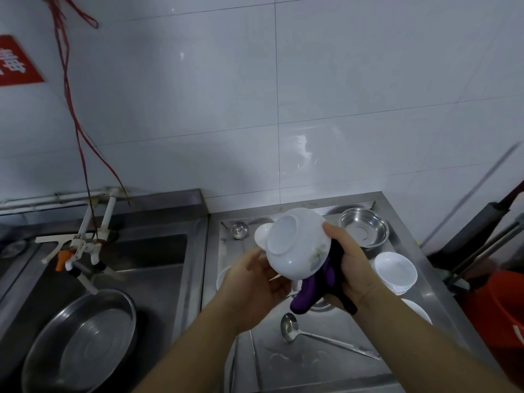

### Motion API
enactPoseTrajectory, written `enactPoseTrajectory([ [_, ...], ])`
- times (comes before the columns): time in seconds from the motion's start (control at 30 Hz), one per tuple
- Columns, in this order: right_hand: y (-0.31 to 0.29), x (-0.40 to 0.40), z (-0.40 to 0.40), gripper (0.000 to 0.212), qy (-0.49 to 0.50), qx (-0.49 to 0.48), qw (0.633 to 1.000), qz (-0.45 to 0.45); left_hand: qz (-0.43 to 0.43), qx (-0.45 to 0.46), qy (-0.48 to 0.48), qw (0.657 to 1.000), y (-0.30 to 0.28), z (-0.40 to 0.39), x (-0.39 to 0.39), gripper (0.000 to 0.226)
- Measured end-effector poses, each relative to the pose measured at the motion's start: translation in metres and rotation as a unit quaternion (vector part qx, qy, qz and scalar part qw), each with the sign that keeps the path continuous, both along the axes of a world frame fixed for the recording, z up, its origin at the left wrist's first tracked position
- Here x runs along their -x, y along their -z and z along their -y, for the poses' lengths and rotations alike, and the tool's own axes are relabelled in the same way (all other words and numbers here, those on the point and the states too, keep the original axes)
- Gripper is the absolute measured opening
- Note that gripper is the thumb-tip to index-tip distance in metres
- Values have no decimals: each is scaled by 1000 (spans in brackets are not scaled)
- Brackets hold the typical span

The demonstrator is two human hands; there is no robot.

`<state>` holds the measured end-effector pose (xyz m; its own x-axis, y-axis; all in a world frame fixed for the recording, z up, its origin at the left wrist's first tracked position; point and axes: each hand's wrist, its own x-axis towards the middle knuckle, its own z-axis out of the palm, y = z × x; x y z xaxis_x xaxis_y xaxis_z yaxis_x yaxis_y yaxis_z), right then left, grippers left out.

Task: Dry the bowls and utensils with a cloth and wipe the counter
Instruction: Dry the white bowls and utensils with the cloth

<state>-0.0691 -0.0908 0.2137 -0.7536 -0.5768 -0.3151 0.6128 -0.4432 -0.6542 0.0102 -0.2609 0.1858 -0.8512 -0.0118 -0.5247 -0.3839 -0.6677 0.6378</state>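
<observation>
Both hands (297, 268) hold white bowl (297, 246) upturned between them, purple cloth (314, 287) beneath.

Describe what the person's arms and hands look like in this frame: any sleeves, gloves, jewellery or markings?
Both forearms are bare right to the bottom edge of the frame: no sleeves or cuffs show. The left hand and right hand wear no gloves. No rings, watch, bracelets or markings are visible on either hand or wrist, though the picture is somewhat soft, so very small details could be missed.
</observation>
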Motion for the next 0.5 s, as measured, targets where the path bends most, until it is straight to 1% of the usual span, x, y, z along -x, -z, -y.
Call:
enactPoseTrajectory([
  [0.07, 2, -1, -2, 44, 17, 12, 1000, 1, -15, -48, -14, 999, -3, -2, 4, 43],
  [0.1, 2, -2, -3, 41, 25, 12, 1000, 4, -26, -67, -23, 997, -4, -1, 5, 41],
  [0.2, 6, -3, -7, 43, 36, 6, 999, 26, -83, -91, -47, 991, -12, 2, 9, 41],
  [0.27, 9, -2, -8, 45, 49, -9, 998, 32, -125, -83, -54, 987, -17, 3, 11, 42],
  [0.33, 11, -2, -7, 42, 69, -34, 996, 42, -151, -68, -48, 985, -25, 4, 14, 45],
  [0.43, 13, 3, -5, 33, 123, -77, 988, 50, -158, -24, -41, 986, -35, 8, 15, 53],
  [0.47, 12, 6, -6, 32, 143, -82, 985, 53, -153, -2, -45, 987, -36, 9, 15, 53],
  [0.5, 11, 10, -7, 31, 162, -81, 982, 59, -147, 28, -52, 987, -37, 11, 15, 49],
])
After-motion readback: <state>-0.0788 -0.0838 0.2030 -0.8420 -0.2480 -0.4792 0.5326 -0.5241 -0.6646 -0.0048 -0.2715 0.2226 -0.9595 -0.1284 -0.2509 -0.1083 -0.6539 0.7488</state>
